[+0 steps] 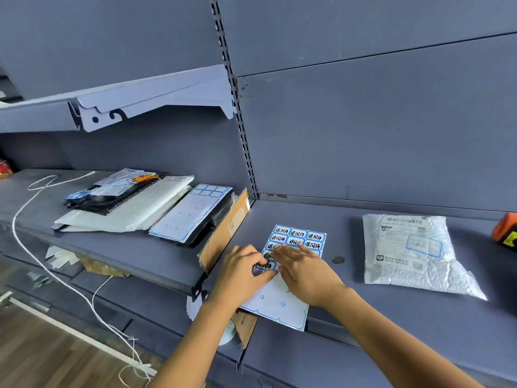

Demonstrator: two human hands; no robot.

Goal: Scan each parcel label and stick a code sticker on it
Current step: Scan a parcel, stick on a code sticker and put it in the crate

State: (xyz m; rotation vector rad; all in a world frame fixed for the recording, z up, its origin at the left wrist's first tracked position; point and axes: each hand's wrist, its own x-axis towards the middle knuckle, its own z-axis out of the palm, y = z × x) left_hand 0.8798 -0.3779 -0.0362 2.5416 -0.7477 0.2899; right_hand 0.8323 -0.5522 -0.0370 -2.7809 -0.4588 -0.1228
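A sticker sheet (296,239) with blue-framed code stickers lies on the grey shelf (349,298), its lower part bare backing. My left hand (240,275) pinches a sticker at the sheet's left edge with thumb and forefinger. My right hand (305,273) lies flat on the sheet beside it, fingers spread, pressing it down. To the right lies a white plastic parcel (414,250) with a printed label and a blue-framed sticker on it, apart from both hands.
A stack of parcels (126,203) and a second, mostly used sticker sheet (190,214) lie on the left shelf. A cardboard piece (226,233) stands between the shelves. An orange device (506,231) sits at the far right. A white cord (42,261) hangs to the floor.
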